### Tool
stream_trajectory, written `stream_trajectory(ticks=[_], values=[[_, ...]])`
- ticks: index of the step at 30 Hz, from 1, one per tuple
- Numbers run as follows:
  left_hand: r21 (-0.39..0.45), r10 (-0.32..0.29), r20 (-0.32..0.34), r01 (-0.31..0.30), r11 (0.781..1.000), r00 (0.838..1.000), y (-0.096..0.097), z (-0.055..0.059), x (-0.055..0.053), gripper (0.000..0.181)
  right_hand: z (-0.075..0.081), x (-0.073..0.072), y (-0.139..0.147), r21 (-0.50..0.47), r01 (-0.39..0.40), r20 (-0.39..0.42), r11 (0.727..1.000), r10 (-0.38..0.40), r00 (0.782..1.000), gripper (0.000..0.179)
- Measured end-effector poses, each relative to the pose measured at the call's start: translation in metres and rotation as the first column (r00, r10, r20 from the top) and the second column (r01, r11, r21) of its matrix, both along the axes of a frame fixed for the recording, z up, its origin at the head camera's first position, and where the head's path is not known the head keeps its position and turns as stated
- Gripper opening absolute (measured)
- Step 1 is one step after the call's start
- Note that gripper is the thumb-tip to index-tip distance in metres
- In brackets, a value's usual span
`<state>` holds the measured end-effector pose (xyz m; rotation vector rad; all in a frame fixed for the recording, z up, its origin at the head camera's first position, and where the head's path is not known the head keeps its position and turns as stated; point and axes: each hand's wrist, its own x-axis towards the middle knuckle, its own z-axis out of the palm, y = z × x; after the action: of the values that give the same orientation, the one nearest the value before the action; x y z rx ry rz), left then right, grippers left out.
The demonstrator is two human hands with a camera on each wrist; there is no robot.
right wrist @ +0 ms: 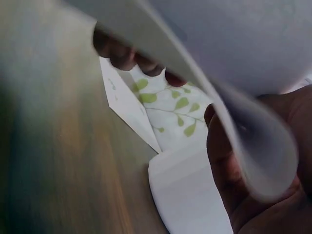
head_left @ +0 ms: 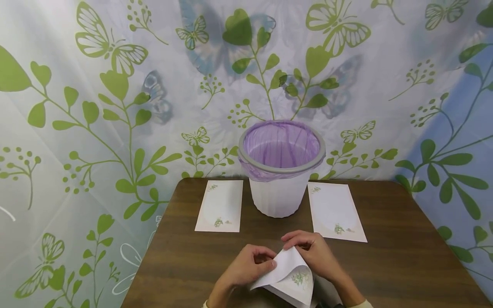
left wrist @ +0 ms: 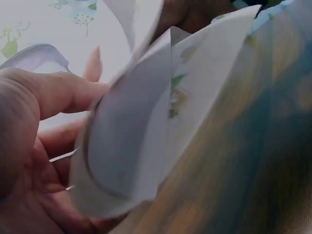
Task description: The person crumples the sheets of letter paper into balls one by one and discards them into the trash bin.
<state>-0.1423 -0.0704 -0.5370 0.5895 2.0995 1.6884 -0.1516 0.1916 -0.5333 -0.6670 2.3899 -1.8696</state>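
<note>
A sheet of white paper (head_left: pixel 284 268) with a small green plant print is folded over on itself, low over the front of the table. My left hand (head_left: pixel 248 264) pinches its left edge, thumb on top. At the upper right corner my right hand (head_left: pixel 316 253) grips the paper, fingers reaching over the far side. In the left wrist view the sheet (left wrist: pixel 122 136) bends in a rounded curl next to the thumb. A similar curled fold (right wrist: pixel 268 161) lies against the right palm in the right wrist view.
A white bin (head_left: pixel 275 196) lined with a purple bag (head_left: pixel 283 147) stands at the back of the brown wooden table (head_left: pixel 181 265). Flat printed sheets lie on either side, one left (head_left: pixel 221 205) and one right (head_left: pixel 335 209). Behind hangs a leaf-and-butterfly curtain (head_left: pixel 161 145).
</note>
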Motion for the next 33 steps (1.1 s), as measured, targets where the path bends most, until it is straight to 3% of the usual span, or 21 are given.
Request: stream_trajectory(ticks=[2,5,8,10,11,13,18,20,25,27,30,33], values=[[0.024,0.048,0.001,-0.048,0.999,0.999,0.001,0.000,0.000,0.017,0.001,0.000,-0.002,-0.009,0.031,0.074,0.999,-0.030,0.997,0.019],[0.081,0.193,-0.001,-0.192,0.978,0.981,0.003,-0.001,-0.003,0.015,0.005,-0.001,-0.004,-0.059,0.094,0.220,0.994,-0.079,0.972,0.034],[0.146,0.370,0.011,-0.367,0.919,0.929,0.005,-0.001,-0.006,0.013,0.008,0.000,-0.005,-0.131,0.112,0.305,0.985,-0.068,0.950,0.047],[0.171,0.455,0.016,-0.451,0.876,0.890,0.006,0.000,-0.008,0.012,0.009,0.001,-0.006,-0.184,0.093,0.325,0.978,-0.029,0.945,0.050],[0.177,0.481,0.019,-0.476,0.861,0.876,0.007,0.000,-0.008,0.012,0.009,0.001,-0.008,-0.196,0.083,0.325,0.977,-0.016,0.946,0.052],[0.179,0.498,0.012,-0.492,0.852,0.867,0.007,0.000,-0.008,0.011,0.008,0.001,-0.012,-0.198,0.108,0.323,0.974,-0.039,0.945,0.053],[0.164,0.430,-0.011,-0.423,0.891,0.903,0.007,0.001,-0.006,0.015,0.006,0.003,-0.023,-0.166,0.289,0.327,0.943,-0.224,0.918,0.041],[0.170,0.411,-0.015,-0.402,0.900,0.912,0.008,0.002,-0.005,0.019,0.005,0.003,-0.025,-0.164,0.321,0.308,0.933,-0.260,0.915,0.034],[0.191,0.400,0.000,-0.393,0.900,0.916,0.007,0.004,-0.004,0.020,0.000,0.002,-0.024,-0.169,0.255,0.179,0.952,-0.225,0.958,0.024],[0.193,0.375,0.016,-0.371,0.908,0.927,0.006,0.004,-0.004,0.017,-0.001,0.001,-0.023,-0.173,0.219,0.125,0.960,-0.199,0.972,0.019],[0.200,0.287,0.031,-0.288,0.937,0.957,0.004,0.003,-0.004,0.018,-0.003,0.000,-0.022,-0.167,0.192,0.038,0.967,-0.188,0.981,0.014],[0.243,0.168,0.073,-0.181,0.953,0.983,0.002,0.002,-0.003,0.024,-0.003,-0.002,-0.020,-0.144,0.189,-0.014,0.971,-0.193,0.981,0.021]])
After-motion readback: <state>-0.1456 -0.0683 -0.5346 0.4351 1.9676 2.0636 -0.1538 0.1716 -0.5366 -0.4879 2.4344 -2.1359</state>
